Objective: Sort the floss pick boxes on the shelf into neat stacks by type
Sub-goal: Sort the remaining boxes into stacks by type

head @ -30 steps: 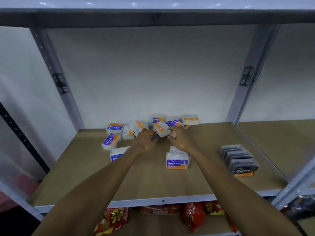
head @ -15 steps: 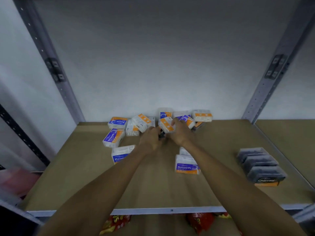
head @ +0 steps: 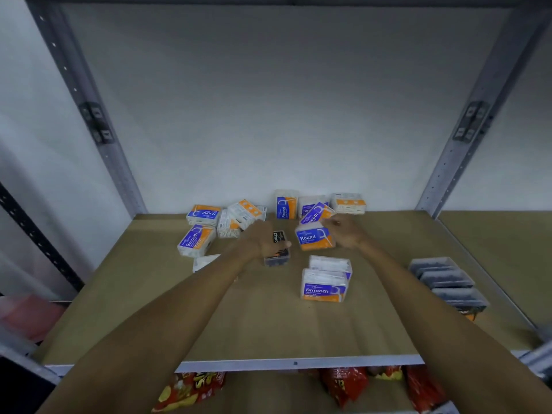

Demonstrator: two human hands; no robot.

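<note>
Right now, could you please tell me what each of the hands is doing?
Left hand: closed on the black charcoal box.
Right hand: loosely curled beside the Round box; grip cannot be told.

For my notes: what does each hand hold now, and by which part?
Left hand grips the black charcoal box by its far end. Right hand holds nothing.

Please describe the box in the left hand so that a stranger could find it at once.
On the brown shelf board, look at the middle, in front of the loose pile. The left hand grips a charcoal floss pick box. It is black; its neighbours are white, blue and orange.
</note>
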